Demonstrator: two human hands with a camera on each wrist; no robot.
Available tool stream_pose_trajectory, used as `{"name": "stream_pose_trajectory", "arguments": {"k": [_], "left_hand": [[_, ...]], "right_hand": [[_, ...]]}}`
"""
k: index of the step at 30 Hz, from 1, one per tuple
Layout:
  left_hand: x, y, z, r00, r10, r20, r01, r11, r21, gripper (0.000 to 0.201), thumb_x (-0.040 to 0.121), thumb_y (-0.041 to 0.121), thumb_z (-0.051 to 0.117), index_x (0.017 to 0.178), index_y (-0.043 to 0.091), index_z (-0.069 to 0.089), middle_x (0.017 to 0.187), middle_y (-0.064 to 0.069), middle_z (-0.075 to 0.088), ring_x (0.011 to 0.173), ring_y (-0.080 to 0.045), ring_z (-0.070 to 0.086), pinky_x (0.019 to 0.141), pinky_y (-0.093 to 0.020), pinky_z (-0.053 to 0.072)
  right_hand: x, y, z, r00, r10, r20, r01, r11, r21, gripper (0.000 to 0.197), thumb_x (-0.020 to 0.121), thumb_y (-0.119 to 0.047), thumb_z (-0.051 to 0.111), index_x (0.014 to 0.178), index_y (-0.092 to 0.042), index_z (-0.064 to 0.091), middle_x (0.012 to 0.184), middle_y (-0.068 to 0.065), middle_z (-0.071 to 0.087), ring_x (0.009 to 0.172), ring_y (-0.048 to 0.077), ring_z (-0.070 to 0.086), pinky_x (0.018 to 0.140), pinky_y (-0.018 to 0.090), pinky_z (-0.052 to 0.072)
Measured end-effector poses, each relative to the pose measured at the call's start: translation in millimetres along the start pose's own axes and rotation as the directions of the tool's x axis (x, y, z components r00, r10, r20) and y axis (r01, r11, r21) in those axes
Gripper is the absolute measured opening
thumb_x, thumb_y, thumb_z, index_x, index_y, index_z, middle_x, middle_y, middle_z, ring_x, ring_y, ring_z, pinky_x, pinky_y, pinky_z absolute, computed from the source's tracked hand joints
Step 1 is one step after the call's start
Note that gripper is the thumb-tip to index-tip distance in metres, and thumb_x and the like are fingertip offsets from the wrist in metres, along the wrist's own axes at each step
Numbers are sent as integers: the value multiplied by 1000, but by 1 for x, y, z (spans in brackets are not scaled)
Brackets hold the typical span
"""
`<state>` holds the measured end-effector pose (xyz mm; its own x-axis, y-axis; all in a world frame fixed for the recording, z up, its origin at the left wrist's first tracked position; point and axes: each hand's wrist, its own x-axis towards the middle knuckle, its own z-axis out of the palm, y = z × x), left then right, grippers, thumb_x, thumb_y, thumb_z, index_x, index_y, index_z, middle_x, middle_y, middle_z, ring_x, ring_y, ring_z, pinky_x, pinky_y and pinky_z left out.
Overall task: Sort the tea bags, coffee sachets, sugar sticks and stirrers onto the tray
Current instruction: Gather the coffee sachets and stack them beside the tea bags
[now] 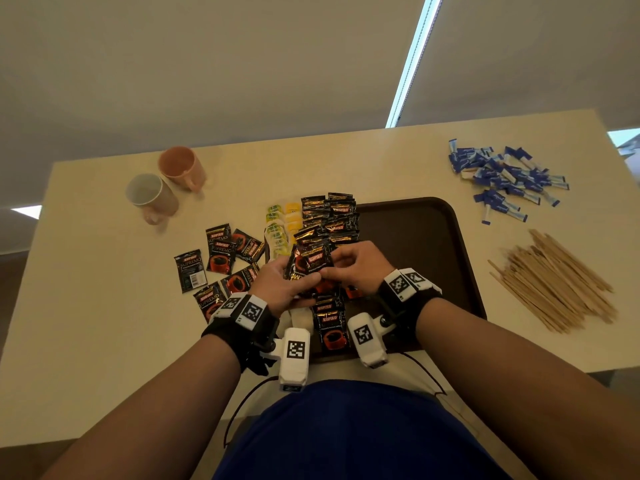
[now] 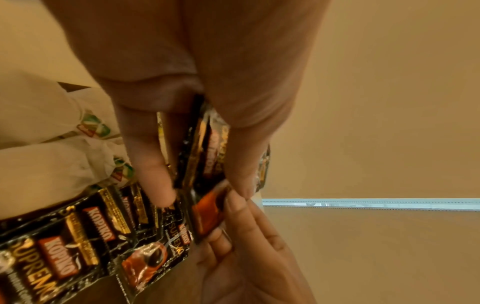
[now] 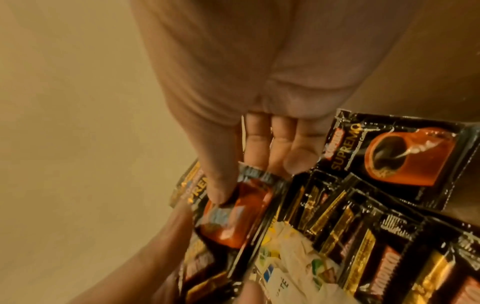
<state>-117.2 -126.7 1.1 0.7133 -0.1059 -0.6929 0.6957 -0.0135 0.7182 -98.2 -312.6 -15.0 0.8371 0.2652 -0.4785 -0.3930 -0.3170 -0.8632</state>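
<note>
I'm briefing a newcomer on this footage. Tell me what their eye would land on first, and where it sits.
First, both hands at the centre: the left hand and right hand together pinch a small stack of Kopiko coffee sachets above the brown tray. Behind them, more sachets lie in an overlapping row along the tray's left side. On the right of the table sit a scatter of blue sugar sticks and a heap of wooden stirrers.

Looking like office pantry or break room: plain beige tabletop point(image 1: 104, 306) sitting against bare wall, two mugs point(image 1: 166, 185) standing near far left corner, roller blinds point(image 1: 519, 46) hanging behind, daylight showing through gap between them
</note>
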Motion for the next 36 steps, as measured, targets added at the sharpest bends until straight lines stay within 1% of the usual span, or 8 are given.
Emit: {"name": "stream_pose_trajectory", "arguments": {"k": [6, 9, 12, 16, 18, 21, 28, 36], "left_hand": [[1, 3, -4, 999, -53, -6, 52, 995, -87, 28, 98, -4, 49, 122, 9, 56, 106, -14, 74, 90, -26, 73, 80, -47, 60], [1, 4, -9, 998, -60, -23, 58, 993, -107, 30, 98, -4, 48, 126, 7, 55, 107, -16, 74, 87, -26, 72, 66, -39, 62], [0, 4, -10, 997, -74, -23, 71, 990, -125, 31, 99, -4, 48, 128, 6, 54, 104, -15, 74, 87, -26, 73, 62, -35, 60], [0, 3, -12, 997, -76, -23, 73, 990, -116, 31, 99, -3, 48, 128, 6, 54, 104, -15, 75, 88, -27, 73, 69, -38, 62], [-1, 4, -13, 997, -78, -22, 75, 991, -114, 31, 99, -3, 48, 128, 7, 55, 107, -17, 74, 91, -28, 72, 74, -40, 61], [-1, 4, -15, 996, -84, -18, 81, 987, -136, 32, 99, -3, 47, 128, 8, 55, 111, -19, 72, 92, -30, 71, 70, -38, 62], [2, 0, -17, 992, -123, -35, 114, 974, -195, 36, 99, -4, 46, 131, 9, 54, 114, -21, 69, 98, -34, 72, 73, -40, 61], [3, 2, -13, 990, -132, -42, 120, 970, -213, 32, 97, -7, 48, 123, 9, 57, 120, -23, 65, 104, -36, 69, 74, -42, 62]], "right_hand": [[-8, 28, -30, 965, 137, -223, -132, 991, 38, 11, 82, -17, 76, 92, -19, 71, 92, -1, 72, 87, 13, 69, 75, 27, 54], [-15, 52, -44, 958, 208, -199, -237, 962, -135, 11, 81, -21, 77, 88, -21, 69, 88, -3, 71, 85, 13, 67, 71, 23, 48], [-16, 69, -42, 946, 270, -178, -307, 922, -236, 12, 79, -23, 79, 86, -23, 69, 85, -2, 71, 83, 15, 68, 75, 30, 55], [-8, 72, -31, 929, 307, -205, -357, 889, -288, 17, 79, -20, 81, 76, -21, 64, 76, -2, 68, 65, 14, 68, 54, 20, 52], [-3, 67, -29, 931, 301, -208, -360, 853, -378, 20, 78, -24, 82, 72, -18, 63, 77, 2, 70, 67, 18, 71, 58, 25, 57], [4, 62, -25, 938, 247, -242, -337, 812, -477, 27, 77, -30, 82, 71, -16, 60, 78, 4, 70, 75, 21, 70, 71, 33, 59], [14, 58, -20, 929, 159, -334, -322, 794, -515, 34, 80, -40, 77, 71, -19, 52, 72, -3, 55, 72, 13, 52, 53, 21, 34], [15, 64, -21, 916, 183, -357, -333, 842, -424, 36, 75, -38, 82, 90, -20, 55, 85, -6, 58, 73, 5, 52, 53, 16, 35]]}}
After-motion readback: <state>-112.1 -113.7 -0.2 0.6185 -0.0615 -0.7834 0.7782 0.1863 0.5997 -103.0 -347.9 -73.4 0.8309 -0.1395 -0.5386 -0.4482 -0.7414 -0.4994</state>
